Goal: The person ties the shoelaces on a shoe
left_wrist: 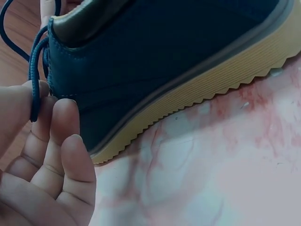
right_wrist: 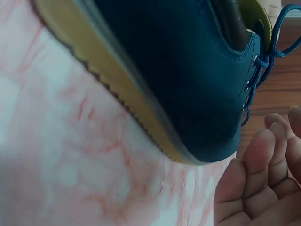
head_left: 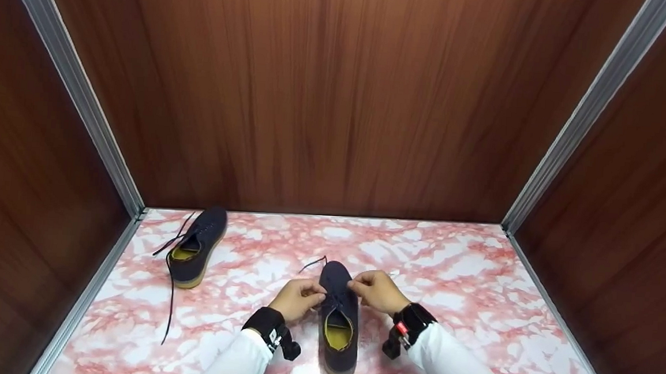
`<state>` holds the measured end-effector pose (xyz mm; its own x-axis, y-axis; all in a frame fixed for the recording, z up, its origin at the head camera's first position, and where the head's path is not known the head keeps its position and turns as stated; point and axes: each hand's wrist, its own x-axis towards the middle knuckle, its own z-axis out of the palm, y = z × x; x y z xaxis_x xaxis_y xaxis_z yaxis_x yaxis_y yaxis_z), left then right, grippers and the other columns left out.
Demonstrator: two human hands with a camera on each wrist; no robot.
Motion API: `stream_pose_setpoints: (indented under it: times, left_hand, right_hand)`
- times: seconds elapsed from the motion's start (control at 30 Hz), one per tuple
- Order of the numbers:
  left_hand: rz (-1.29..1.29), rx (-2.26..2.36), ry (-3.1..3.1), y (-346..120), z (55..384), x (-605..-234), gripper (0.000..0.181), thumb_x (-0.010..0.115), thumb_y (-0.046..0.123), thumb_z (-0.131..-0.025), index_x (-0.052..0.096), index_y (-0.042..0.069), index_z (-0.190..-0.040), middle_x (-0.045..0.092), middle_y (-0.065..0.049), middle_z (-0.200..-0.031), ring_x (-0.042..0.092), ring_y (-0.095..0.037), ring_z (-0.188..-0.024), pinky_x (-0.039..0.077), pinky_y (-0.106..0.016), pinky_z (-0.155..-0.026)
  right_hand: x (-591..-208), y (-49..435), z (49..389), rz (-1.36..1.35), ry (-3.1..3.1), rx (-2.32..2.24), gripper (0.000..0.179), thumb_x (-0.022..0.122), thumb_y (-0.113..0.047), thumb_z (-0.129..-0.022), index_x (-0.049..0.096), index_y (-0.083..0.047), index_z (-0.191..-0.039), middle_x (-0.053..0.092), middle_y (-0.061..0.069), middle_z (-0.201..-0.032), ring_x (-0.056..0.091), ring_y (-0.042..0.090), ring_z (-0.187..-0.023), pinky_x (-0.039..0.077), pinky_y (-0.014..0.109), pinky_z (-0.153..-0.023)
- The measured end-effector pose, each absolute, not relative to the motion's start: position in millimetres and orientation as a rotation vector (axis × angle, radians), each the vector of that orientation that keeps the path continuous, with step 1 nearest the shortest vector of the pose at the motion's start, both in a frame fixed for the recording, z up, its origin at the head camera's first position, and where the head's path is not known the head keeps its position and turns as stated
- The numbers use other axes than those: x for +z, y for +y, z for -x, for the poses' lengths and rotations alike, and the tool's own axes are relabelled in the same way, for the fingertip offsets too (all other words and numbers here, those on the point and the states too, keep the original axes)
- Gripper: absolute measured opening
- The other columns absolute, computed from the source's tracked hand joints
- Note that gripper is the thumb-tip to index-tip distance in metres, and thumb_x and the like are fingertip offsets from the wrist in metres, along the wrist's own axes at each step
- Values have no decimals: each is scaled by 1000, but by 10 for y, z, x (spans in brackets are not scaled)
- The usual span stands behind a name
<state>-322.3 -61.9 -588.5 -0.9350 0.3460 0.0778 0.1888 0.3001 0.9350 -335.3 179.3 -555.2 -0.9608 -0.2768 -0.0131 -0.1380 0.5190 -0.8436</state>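
A dark navy lace-up shoe (head_left: 334,274) with a yellow lining and tan ridged sole stands upright, toe pointing away. My left hand (head_left: 298,300) is at its left side, thumb and finger pinching the dark shoelace (left_wrist: 35,89) by the eyelets. To the right of the toe, my right hand (head_left: 377,291) has its thumb and index fingertips together on the lace; the exact grip is out of frame in the right wrist view. There, a knot and loop of the shoelace (right_wrist: 278,53) stand above the tongue, and the other right fingers (right_wrist: 260,149) are bent beside the toe.
The matching navy shoe (head_left: 206,228) stands at the back left, its loose lace (head_left: 171,310) trailing over the red-and-white marbled surface (head_left: 445,332). A brown wood-grain panel (head_left: 327,94) rises behind, with side panels in metal frames (head_left: 580,115) at left and right.
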Motion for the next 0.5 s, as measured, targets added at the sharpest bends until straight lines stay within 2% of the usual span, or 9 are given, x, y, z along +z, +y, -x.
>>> stream_pose_setpoints:
  times: [0.13,0.33,0.5]
  left_hand:
    - [-479,1726,2392,-616,3214,-5891,12,71,9,-97,76,0,-104,74,-14,-90,71,-23,-81,63,-50,-78]
    - [-447,1718,2384,-601,3214,-5899,12,72,10,-97,76,0,-104,71,-4,-86,70,-21,-78,61,-36,-69]
    - [-436,1733,2361,-603,3225,-5893,12,71,8,-97,76,-1,-104,69,-4,-85,66,-17,-76,60,-36,-69]
  right_hand:
    - [-5571,1711,3361,268,2548,-1463,28,68,-25,-101,76,0,-92,56,-5,-69,52,6,-55,46,19,-54]
    - [-5624,1638,3349,169,2496,-1479,34,69,-33,-101,73,-3,-85,57,-3,-68,49,7,-52,44,21,-51]
    - [-5635,1590,3346,127,2444,-1507,33,70,-37,-99,71,-9,-81,56,-4,-68,46,8,-53,42,22,-52]
